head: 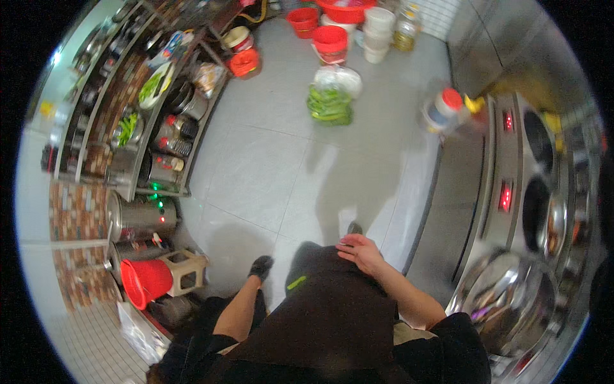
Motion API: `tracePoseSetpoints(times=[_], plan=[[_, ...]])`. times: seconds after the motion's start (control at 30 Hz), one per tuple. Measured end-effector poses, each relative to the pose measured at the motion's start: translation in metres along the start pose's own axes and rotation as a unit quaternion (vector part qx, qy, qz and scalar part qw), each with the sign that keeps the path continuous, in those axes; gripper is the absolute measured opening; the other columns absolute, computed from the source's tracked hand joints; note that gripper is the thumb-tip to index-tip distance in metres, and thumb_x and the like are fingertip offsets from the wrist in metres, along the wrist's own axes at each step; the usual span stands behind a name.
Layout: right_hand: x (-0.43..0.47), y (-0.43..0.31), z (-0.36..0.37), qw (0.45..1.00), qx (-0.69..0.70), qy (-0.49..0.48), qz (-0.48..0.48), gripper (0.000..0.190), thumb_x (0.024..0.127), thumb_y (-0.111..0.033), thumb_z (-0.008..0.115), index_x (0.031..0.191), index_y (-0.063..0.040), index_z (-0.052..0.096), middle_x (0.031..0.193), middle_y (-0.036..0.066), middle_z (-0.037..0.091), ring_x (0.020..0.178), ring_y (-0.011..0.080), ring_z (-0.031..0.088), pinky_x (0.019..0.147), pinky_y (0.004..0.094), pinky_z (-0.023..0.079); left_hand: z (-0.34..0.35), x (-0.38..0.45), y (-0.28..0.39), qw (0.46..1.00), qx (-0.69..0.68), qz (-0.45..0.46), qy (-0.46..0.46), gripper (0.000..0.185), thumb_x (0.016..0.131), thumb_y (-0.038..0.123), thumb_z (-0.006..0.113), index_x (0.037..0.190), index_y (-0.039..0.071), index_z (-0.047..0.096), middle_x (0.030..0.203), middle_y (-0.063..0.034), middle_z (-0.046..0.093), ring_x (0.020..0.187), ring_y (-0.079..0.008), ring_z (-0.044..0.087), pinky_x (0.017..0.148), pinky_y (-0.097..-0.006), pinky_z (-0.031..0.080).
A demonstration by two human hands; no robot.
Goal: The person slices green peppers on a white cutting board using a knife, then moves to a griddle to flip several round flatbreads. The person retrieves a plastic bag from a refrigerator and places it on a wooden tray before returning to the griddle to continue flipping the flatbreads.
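Observation:
My right hand point(360, 253) is held in front of my dark apron point(331, 307), palm partly turned up and fingers a little apart. No object shows in it. A small light glint lies at its fingers. On the left my bare forearm reaches forward from a black sleeve. It ends at a small dark shape point(261, 267), which may be a covered hand or a shoe; I cannot tell which. A bright green strip point(296, 282) marks the apron. Past my right hand the dark tip of a shoe point(354, 228) shows on the grey tiled floor point(249, 177).
Bagged green vegetables point(330, 105) lie on the floor ahead, before red buckets point(330, 43) and stacked white tubs point(378, 33). Shelves point(148, 129) and a red bucket on a stool point(144, 282) line the left. A steel cooking counter point(496, 158) with a large metal bowl point(508, 297) runs along the right.

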State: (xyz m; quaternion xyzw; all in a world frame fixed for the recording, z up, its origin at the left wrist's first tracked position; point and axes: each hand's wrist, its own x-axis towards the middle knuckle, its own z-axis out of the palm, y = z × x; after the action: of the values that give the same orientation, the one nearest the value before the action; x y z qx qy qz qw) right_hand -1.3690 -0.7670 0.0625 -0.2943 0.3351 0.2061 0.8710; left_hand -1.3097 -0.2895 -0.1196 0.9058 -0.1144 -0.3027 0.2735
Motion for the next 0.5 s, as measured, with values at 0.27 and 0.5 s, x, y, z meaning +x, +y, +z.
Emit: tracePoseSetpoints(times=[0.27,0.5], plan=[[0.232,-0.188,0.052,0.883,-0.450,-0.060,-0.120,0.037,0.087,0.013,0.042,0.116,-0.002,0.059,0.117,0.011,0.062,0.115,0.0226,0.059,0.092,0.0390,0.054,0.024,0.084,-0.017,0.889,-0.320,-0.328,-0.016,0.030,0.089,0.031,0.053,0.097,0.007,0.069,0.097,-0.0118,0.070,0.084,-0.0259,0.063,0.077,-0.0419,0.049],[0.392,-0.280,-0.037,0.820,-0.480,0.160,-0.268,0.023,0.087,0.003,0.046,0.103,-0.003,0.061,0.098,0.006,0.065,0.092,0.0188,0.063,0.076,0.0404,0.057,-0.121,0.326,-0.027,0.786,-0.529,-0.310,-0.078,0.032,0.092,0.033,0.057,0.106,0.006,0.070,0.111,-0.0104,0.069,0.101,-0.0269,0.062,0.091,-0.0417,0.047]])
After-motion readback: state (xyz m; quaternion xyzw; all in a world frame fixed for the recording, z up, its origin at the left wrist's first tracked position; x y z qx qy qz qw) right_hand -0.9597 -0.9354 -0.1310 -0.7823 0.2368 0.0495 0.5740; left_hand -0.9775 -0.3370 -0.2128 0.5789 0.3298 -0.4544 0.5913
